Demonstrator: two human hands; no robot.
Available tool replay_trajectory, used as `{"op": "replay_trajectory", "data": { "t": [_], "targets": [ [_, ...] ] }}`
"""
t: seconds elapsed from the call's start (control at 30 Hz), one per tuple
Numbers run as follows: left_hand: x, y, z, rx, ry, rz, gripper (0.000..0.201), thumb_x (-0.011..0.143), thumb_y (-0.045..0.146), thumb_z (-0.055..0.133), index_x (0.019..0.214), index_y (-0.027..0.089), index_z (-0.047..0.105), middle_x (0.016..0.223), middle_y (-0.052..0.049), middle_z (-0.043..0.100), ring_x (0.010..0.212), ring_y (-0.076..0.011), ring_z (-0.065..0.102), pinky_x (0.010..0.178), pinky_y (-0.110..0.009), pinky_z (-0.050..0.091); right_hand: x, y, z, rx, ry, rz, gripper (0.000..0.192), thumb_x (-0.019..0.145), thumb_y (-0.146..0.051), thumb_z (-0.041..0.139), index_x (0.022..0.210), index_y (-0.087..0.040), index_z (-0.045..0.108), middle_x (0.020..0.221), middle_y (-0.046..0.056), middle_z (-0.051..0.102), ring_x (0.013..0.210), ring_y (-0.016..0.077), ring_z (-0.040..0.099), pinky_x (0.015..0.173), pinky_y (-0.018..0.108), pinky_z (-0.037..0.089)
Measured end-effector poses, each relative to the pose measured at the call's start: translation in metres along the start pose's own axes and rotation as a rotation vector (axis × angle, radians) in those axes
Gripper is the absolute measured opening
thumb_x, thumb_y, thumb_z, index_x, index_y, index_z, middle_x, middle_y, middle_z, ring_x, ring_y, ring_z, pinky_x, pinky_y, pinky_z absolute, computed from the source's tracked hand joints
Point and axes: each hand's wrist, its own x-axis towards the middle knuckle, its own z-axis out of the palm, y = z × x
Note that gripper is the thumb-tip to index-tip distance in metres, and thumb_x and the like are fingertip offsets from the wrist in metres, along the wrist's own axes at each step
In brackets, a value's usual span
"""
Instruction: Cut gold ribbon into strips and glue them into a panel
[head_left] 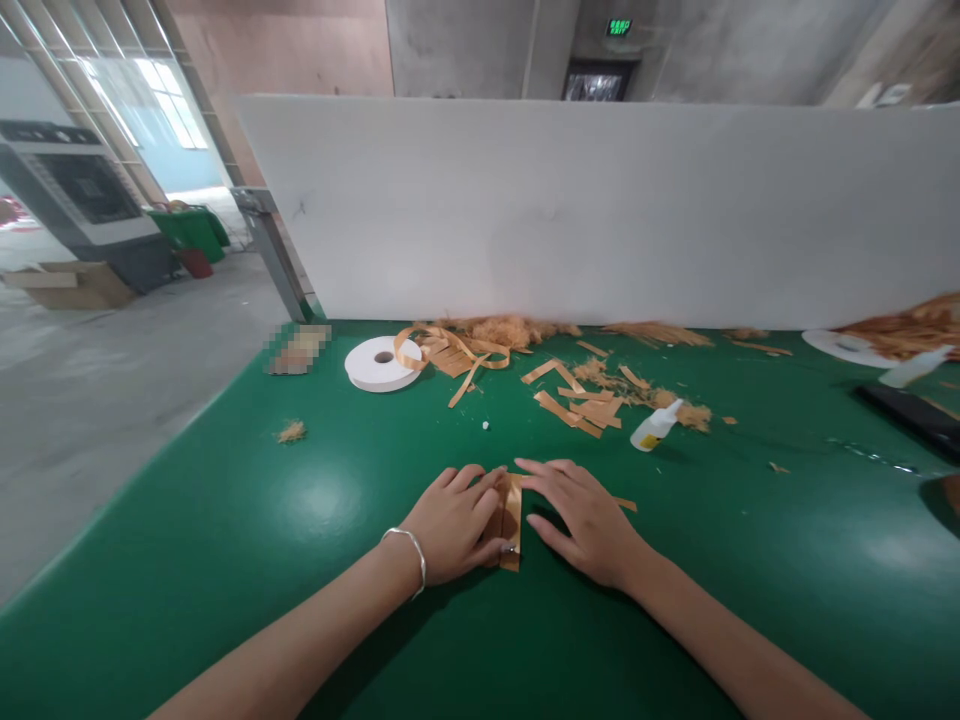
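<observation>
Tan ribbon strips (511,520) lie side by side on the green table in front of me. My left hand (457,525), with a silver bangle at the wrist, rests over their left part and presses them down, its thumb apart from its fingers. That hand covers much of the strips. Just to their right is my right hand (585,525), open, its fingertips at the upper right edge of the strips and its thumb spread away. A narrow tan strip (625,504) sticks out beyond the right hand. A small glue bottle (654,428) lies behind that hand.
A white ribbon roll (382,363) with loose ribbon stands at the back left, near a fibre heap (510,330). Cut ribbon pieces (577,405) are scattered behind my hands. A white panel (585,220) borders the table's far side. At right lies a dark flat object (915,420).
</observation>
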Motion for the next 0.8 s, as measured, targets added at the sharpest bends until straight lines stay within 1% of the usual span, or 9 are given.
{"op": "replay_trajectory", "data": {
  "t": [0.1,0.2,0.33,0.43,0.5,0.57,0.67,0.73,0.8],
  "targets": [
    [0.0,-0.001,0.0,0.008,-0.006,0.004,0.039,0.087,0.05,0.045,0.098,0.014,0.056,0.138,-0.009,0.045,0.11,-0.027,0.044,0.085,-0.04,0.037,0.003,0.015,-0.005,-0.023,0.165,0.084,0.024,0.088,-0.024,0.043,0.108,-0.02,0.055,0.123,0.012,0.056,0.111,0.0263,0.05,0.091,0.045,0.041],
    [0.0,-0.001,-0.001,0.003,-0.019,0.009,0.043,0.089,0.052,0.039,0.097,0.014,0.057,0.135,-0.009,0.049,0.109,-0.027,0.045,0.084,-0.039,0.037,0.007,0.033,-0.013,0.064,0.258,0.226,0.02,0.087,-0.025,0.045,0.102,-0.022,0.056,0.107,0.01,0.062,0.104,0.0269,0.054,0.087,0.046,0.043],
    [0.0,0.0,-0.002,-0.005,-0.011,0.002,0.043,0.089,0.053,0.039,0.099,0.014,0.057,0.135,-0.009,0.048,0.109,-0.027,0.045,0.084,-0.039,0.037,0.007,0.048,-0.023,0.414,0.286,0.476,0.015,0.083,-0.031,0.05,0.092,-0.022,0.059,0.095,0.008,0.065,0.087,0.0238,0.06,0.075,0.04,0.048],
    [0.0,0.001,-0.003,-0.003,-0.016,0.005,0.042,0.088,0.052,0.041,0.098,0.014,0.057,0.136,-0.01,0.047,0.113,-0.0277,0.044,0.087,-0.04,0.037,0.002,0.052,-0.026,0.687,0.338,0.605,0.014,0.078,-0.032,0.056,0.085,-0.02,0.059,0.087,0.007,0.066,0.082,0.0228,0.061,0.07,0.037,0.049],
    [0.0,0.001,-0.004,-0.008,-0.017,0.008,0.042,0.088,0.052,0.041,0.097,0.014,0.056,0.139,-0.01,0.044,0.115,-0.0281,0.043,0.089,-0.041,0.036,-0.001,0.056,-0.028,0.799,0.347,0.663,0.015,0.075,-0.033,0.058,0.083,-0.019,0.059,0.081,0.007,0.067,0.078,0.0222,0.061,0.064,0.034,0.047],
    [0.001,0.002,-0.004,-0.025,-0.008,0.012,0.044,0.088,0.055,0.04,0.094,0.015,0.056,0.143,-0.009,0.039,0.116,-0.0283,0.042,0.089,-0.041,0.036,0.0,0.061,-0.031,0.847,0.307,0.709,0.017,0.073,-0.033,0.059,0.082,-0.019,0.059,0.077,0.006,0.066,0.073,0.021,0.06,0.057,0.031,0.045],
    [0.002,0.003,-0.004,-0.056,0.001,0.038,0.05,0.087,0.06,0.036,0.093,0.015,0.056,0.145,-0.008,0.036,0.117,-0.0291,0.041,0.092,-0.043,0.034,0.015,0.069,-0.039,0.896,0.234,0.747,0.017,0.069,-0.03,0.063,0.081,-0.018,0.06,0.078,0.005,0.066,0.072,0.0191,0.059,0.053,0.028,0.041],
    [0.003,0.004,-0.004,-0.072,-0.007,0.051,0.051,0.087,0.061,0.034,0.095,0.015,0.055,0.142,-0.008,0.04,0.116,-0.0298,0.042,0.093,-0.045,0.033,0.032,0.075,-0.044,1.05,0.226,0.751,0.017,0.066,-0.025,0.065,0.081,-0.018,0.061,0.079,0.004,0.065,0.072,0.0167,0.058,0.053,0.026,0.04],
    [0.002,0.004,-0.003,-0.083,-0.014,0.049,0.051,0.087,0.061,0.032,0.097,0.016,0.055,0.14,-0.008,0.044,0.115,-0.0301,0.042,0.092,-0.047,0.032,0.051,0.079,-0.048,1.295,0.231,0.728,0.017,0.064,-0.02,0.064,0.08,-0.019,0.059,0.078,0.002,0.062,0.071,0.0149,0.057,0.053,0.024,0.04]
  ]
}}
